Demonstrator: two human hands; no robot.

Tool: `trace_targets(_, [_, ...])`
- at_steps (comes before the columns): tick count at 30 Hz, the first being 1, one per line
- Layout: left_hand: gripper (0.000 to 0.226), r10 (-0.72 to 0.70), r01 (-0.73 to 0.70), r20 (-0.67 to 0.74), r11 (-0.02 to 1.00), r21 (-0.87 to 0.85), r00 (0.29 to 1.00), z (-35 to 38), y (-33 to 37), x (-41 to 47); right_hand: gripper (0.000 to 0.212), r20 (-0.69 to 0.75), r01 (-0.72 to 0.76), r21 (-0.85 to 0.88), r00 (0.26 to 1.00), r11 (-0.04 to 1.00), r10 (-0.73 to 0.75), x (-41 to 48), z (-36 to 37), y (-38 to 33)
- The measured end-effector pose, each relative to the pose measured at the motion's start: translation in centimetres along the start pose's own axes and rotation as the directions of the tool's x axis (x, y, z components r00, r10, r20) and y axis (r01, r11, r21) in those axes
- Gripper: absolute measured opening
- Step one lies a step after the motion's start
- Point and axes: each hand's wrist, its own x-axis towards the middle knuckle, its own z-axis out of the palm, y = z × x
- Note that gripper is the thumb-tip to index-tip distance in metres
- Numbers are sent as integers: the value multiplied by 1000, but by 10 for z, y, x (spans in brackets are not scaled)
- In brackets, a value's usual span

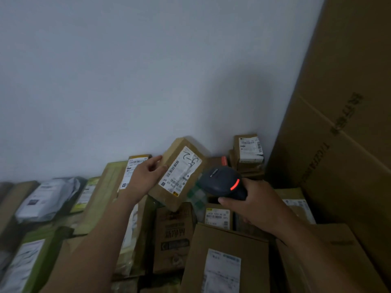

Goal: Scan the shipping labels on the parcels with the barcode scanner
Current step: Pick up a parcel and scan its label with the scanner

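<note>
My left hand [146,178] grips a small brown parcel [169,198] by its left edge and holds it tilted above the pile. Its white shipping label [181,171], with barcodes and handwritten black marks, faces me. My right hand [251,205] grips a black barcode scanner [220,182] just right of the parcel, head pointed toward the label. A red light glows on the scanner's back.
Many labelled cardboard parcels and a white poly bag [47,199] lie packed below against a pale wall. A small labelled box [249,151] stands at the back. A tall cardboard carton [338,134] closes off the right side.
</note>
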Motion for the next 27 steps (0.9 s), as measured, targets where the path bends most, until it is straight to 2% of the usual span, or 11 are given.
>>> trace_targets(4, [53, 22, -26, 38, 994, 107, 999, -10, 7, -6, 22, 14, 16, -32, 1000, 999, -16, -6, 0, -6])
trace_targets(11, [53, 10, -13, 41, 996, 84, 999, -18, 7, -11, 25, 45, 31, -76, 999, 997, -28, -9, 3, -8])
trace_targets(21, [53, 22, -26, 36, 993, 119, 999, -11, 4, -10, 27, 48, 40, -47, 998, 998, -38, -5, 5, -5])
trace_targets(24, [53, -8, 7, 17, 999, 46, 1000, -3, 1, -8, 19, 31, 15, 10, 999, 1000, -16, -1, 3, 2])
trace_targets(27, [56, -43, 40, -62, 998, -47, 997, 13, -5, -2, 12, 13, -53, 120, 999, 991, 52, 2, 0, 12])
